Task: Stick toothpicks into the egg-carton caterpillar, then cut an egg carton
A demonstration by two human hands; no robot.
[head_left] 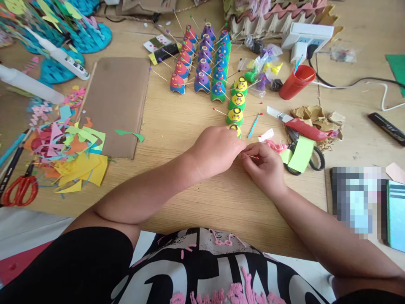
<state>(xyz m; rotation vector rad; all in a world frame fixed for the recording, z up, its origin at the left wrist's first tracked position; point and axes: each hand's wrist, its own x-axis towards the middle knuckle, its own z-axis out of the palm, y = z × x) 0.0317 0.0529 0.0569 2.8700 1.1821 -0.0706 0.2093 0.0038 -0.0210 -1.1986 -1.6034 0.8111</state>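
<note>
My left hand [218, 148] curls over the near end of a yellow and green egg-carton caterpillar [235, 115], hiding that end and most of its own fingertips. Faces and dark rings decorate the humps, and thin ball-tipped sticks poke out at the sides. Right against it, my right hand [265, 165] is closed in a pinch, with a red-tipped stick [254, 157] showing between its fingers. Farther off stand a blue and green caterpillar [219, 72], a purple one [203, 66] and a red and blue one [181, 66].
Right of my hands lie a red utility knife [308, 128], black scissors [317, 159] and a blue stick [254, 125]. Behind them are a red cup [297, 82] and a power strip [306, 34]. On the left are cardboard [117, 101], paper scraps [52, 141] and red-handled scissors [20, 191].
</note>
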